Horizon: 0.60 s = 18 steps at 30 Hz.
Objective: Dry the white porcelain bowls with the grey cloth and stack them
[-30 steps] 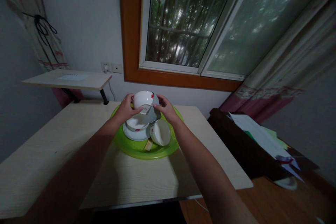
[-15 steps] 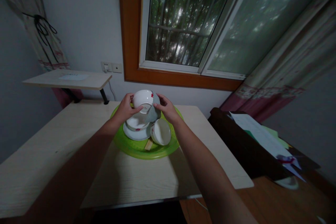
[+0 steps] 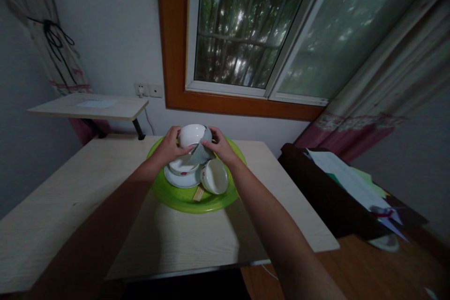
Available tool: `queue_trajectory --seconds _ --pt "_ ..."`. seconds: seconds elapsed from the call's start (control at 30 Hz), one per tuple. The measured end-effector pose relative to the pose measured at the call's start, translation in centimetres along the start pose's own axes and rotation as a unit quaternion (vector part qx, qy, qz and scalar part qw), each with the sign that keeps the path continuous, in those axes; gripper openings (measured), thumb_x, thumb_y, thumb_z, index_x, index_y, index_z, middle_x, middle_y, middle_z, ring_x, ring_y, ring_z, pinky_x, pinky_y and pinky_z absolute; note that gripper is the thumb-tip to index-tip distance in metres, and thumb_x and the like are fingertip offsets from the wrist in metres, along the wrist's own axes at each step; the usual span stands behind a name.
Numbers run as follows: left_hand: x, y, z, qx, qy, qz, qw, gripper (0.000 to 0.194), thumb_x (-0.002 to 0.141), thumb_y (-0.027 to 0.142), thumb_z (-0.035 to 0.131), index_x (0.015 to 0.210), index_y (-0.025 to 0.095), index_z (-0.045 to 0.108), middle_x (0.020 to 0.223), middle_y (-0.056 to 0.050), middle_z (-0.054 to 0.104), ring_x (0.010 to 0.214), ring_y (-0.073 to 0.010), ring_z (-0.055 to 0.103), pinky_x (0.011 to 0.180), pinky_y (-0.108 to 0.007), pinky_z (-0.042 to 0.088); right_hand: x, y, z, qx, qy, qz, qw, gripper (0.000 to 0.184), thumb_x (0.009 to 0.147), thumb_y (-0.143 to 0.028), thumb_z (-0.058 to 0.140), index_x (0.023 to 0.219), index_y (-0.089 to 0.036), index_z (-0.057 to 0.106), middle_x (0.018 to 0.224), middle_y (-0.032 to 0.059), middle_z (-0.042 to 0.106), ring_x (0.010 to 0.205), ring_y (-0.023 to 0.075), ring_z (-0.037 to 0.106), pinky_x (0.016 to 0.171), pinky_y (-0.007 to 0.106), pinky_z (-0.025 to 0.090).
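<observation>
My left hand (image 3: 168,145) grips a white bowl (image 3: 191,134) with small red marks, held above a round green basin (image 3: 183,199) on the pale wooden table (image 3: 70,197). My right hand (image 3: 220,146) presses a grey cloth (image 3: 201,152) against the bowl's side. Below the held bowl, another white bowl (image 3: 181,165) rests on a white plate (image 3: 179,179) inside the basin. A third white bowl (image 3: 215,176) lies tipped on its side at the basin's right. A bundle of wooden chopsticks (image 3: 198,193) pokes out near the basin's front.
A small side shelf (image 3: 87,105) with a sheet of paper stands at the back left by the wall sockets (image 3: 149,89). A dark cabinet (image 3: 333,197) with loose papers (image 3: 351,180) stands right of the table. Window and curtains are behind.
The held bowl has turned from tilted, base toward me, to nearly upright with its rim up. My right hand and the cloth shifted slightly down along its side.
</observation>
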<state>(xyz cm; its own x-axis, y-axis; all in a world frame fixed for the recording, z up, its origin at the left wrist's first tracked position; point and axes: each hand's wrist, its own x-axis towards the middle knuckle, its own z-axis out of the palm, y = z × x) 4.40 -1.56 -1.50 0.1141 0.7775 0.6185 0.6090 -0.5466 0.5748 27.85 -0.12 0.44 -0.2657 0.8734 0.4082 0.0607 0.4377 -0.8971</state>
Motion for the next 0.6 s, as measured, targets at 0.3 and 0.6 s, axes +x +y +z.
queue_trajectory --seconds 0.3,0.6 --pt "0.09 0.07 -0.06 -0.037 0.035 -0.024 0.998 0.068 0.069 0.044 0.081 0.123 0.022 0.046 0.121 -0.011 0.059 0.109 -0.0246 0.062 0.093 -0.041 0.053 0.32 -0.40 -0.30 0.072 -0.008 0.004 0.997 0.072 0.066 -0.047 0.085 0.129 -0.025 0.059 0.126 0.0060 0.065 0.117 0.0242 0.057 0.108 0.041 0.044" --pt "0.20 -0.24 -0.18 -0.073 0.035 -0.056 0.995 0.069 0.070 0.044 0.081 0.125 0.021 0.046 0.126 -0.013 0.060 0.113 -0.0268 0.063 0.095 -0.043 0.053 0.40 -0.04 -0.52 0.105 -0.001 0.019 0.994 0.088 0.061 -0.042 0.089 0.140 -0.030 0.052 0.123 0.0037 0.063 0.118 0.0234 0.057 0.110 0.041 0.043"
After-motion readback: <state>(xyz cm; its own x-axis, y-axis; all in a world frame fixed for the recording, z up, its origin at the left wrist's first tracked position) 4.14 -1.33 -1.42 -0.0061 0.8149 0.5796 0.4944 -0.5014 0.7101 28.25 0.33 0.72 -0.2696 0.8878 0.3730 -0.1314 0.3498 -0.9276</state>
